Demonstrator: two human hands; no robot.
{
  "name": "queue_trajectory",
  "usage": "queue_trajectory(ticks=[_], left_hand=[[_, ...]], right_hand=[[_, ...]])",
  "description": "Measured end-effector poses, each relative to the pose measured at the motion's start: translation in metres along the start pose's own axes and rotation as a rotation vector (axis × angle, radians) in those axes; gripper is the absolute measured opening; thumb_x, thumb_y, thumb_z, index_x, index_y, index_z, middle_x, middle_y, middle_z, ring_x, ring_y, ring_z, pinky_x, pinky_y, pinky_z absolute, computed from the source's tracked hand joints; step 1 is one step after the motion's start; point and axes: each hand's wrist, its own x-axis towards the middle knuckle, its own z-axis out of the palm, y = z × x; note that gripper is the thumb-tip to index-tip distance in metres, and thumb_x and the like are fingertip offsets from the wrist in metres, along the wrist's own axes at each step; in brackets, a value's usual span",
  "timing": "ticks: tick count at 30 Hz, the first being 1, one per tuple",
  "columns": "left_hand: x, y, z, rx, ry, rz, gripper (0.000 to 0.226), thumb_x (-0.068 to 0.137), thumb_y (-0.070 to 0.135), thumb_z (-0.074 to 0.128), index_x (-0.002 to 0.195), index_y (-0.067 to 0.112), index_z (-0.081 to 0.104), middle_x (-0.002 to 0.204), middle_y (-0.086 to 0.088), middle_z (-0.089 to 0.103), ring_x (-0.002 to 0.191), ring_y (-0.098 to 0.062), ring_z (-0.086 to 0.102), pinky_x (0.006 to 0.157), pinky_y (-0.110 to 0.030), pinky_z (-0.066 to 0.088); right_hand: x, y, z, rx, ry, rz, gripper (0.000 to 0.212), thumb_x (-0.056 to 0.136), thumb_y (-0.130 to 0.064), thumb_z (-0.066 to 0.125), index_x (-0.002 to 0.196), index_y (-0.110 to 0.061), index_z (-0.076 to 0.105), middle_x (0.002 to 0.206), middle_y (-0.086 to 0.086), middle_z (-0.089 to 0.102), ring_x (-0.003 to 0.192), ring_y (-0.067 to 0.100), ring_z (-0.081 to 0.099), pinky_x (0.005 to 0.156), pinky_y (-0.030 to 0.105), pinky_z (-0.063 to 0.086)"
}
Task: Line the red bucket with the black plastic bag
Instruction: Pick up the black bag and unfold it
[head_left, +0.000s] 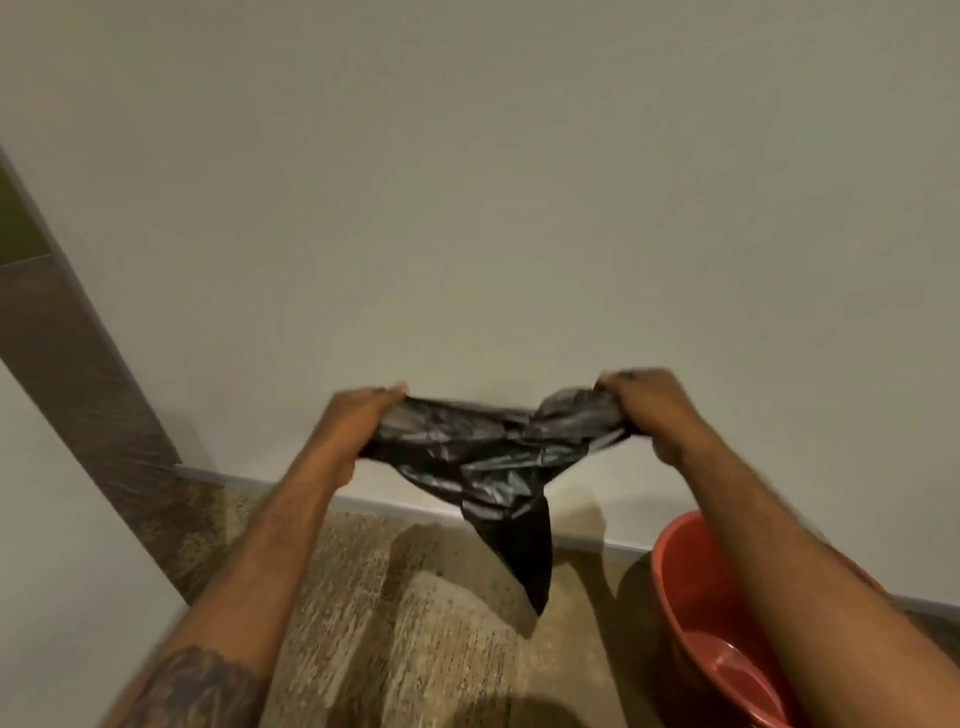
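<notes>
A crumpled black plastic bag (488, 457) hangs in the air in front of the wall, stretched between both hands. My left hand (353, 431) grips its left end and my right hand (654, 410) grips its right end. A loose tail of the bag droops down toward the floor in the middle. The red bucket (696, 613) stands on the floor at the lower right, below and right of the bag. My right forearm covers part of its rim, and its inside looks bare.
A plain pale wall (467, 208) fills most of the view, with a grey skirting strip (395, 506) at its foot. A dark brown door frame (88, 395) runs down the left side. The floor (395, 623) is speckled beige stone.
</notes>
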Motion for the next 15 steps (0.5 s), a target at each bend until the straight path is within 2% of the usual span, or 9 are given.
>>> queue_trajectory(ticks=[2,4,6,7,8,10,11,13,15], left_hand=[[-0.002,0.023,-0.009,-0.084,0.238,0.264,0.032,0.093,0.044,0.061,0.076,0.018,0.068,0.083,0.0,0.074,0.072,-0.017,0.066,0.07,-0.031,0.052],[-0.02,0.02,-0.01,-0.1,0.492,0.553,0.039,0.098,0.054,0.047,0.072,0.028,0.06,0.07,0.019,0.063,0.064,0.002,0.056,0.06,-0.016,0.045],[-0.035,-0.019,0.001,-0.067,0.594,0.643,0.034,0.102,0.053,0.039,0.077,0.036,0.053,0.071,0.025,0.058,0.064,0.009,0.052,0.053,-0.008,0.037],[-0.038,-0.045,0.01,-0.044,0.572,0.581,0.03,0.103,0.049,0.038,0.081,0.034,0.052,0.073,0.023,0.058,0.067,0.007,0.054,0.054,-0.011,0.037],[-0.041,-0.074,0.017,0.026,0.518,0.46,0.028,0.105,0.041,0.039,0.085,0.028,0.054,0.076,0.018,0.061,0.074,-0.002,0.059,0.058,-0.018,0.039],[-0.039,-0.13,0.018,0.207,0.386,0.09,0.033,0.107,0.023,0.039,0.099,0.001,0.062,0.098,-0.015,0.069,0.093,-0.031,0.062,0.072,-0.032,0.04],[-0.037,-0.152,0.011,0.206,0.359,-0.112,0.036,0.107,0.019,0.038,0.105,-0.008,0.062,0.109,-0.027,0.066,0.098,-0.036,0.061,0.078,-0.035,0.042],[-0.032,-0.172,-0.005,-0.004,0.349,-0.342,0.039,0.106,0.021,0.038,0.109,-0.009,0.064,0.116,-0.029,0.065,0.097,-0.037,0.064,0.081,-0.04,0.051],[-0.026,-0.169,-0.017,-0.357,0.341,-0.438,0.034,0.105,0.023,0.04,0.094,0.003,0.066,0.094,-0.018,0.072,0.074,-0.029,0.07,0.061,-0.035,0.058]], right_hand=[[-0.006,-0.032,-0.01,-0.066,0.323,-0.272,0.027,0.093,-0.031,0.054,0.098,-0.01,0.07,0.09,0.004,0.071,0.083,0.014,0.064,0.074,0.027,0.05],[-0.028,-0.035,-0.012,0.077,0.679,-0.498,0.028,0.099,-0.037,0.044,0.108,-0.017,0.062,0.085,-0.02,0.062,0.078,-0.016,0.057,0.066,0.003,0.038],[-0.046,0.004,0.002,0.109,0.792,-0.574,0.024,0.103,-0.032,0.041,0.113,-0.015,0.056,0.087,-0.023,0.063,0.079,-0.014,0.06,0.065,0.003,0.038],[-0.048,0.034,0.012,0.037,0.721,-0.459,0.023,0.104,-0.027,0.041,0.114,-0.012,0.056,0.092,-0.011,0.069,0.086,0.003,0.066,0.07,0.016,0.044],[-0.052,0.067,0.023,-0.091,0.515,-0.243,0.024,0.104,-0.022,0.041,0.114,-0.007,0.058,0.1,0.009,0.072,0.096,0.026,0.067,0.073,0.029,0.047],[-0.058,0.134,0.035,-0.387,0.03,0.251,0.03,0.102,-0.011,0.043,0.118,0.005,0.062,0.121,0.028,0.066,0.113,0.039,0.062,0.089,0.042,0.047],[-0.06,0.156,0.032,-0.451,-0.024,0.41,0.032,0.101,-0.009,0.044,0.121,0.009,0.061,0.126,0.029,0.063,0.118,0.04,0.06,0.095,0.041,0.046],[-0.055,0.172,0.022,-0.159,0.097,0.492,0.031,0.097,-0.005,0.048,0.116,0.015,0.062,0.119,0.03,0.066,0.109,0.041,0.064,0.093,0.045,0.052],[-0.049,0.168,0.008,0.18,0.267,0.507,0.022,0.093,0.001,0.05,0.105,0.014,0.063,0.095,0.021,0.069,0.082,0.035,0.066,0.063,0.035,0.059]])
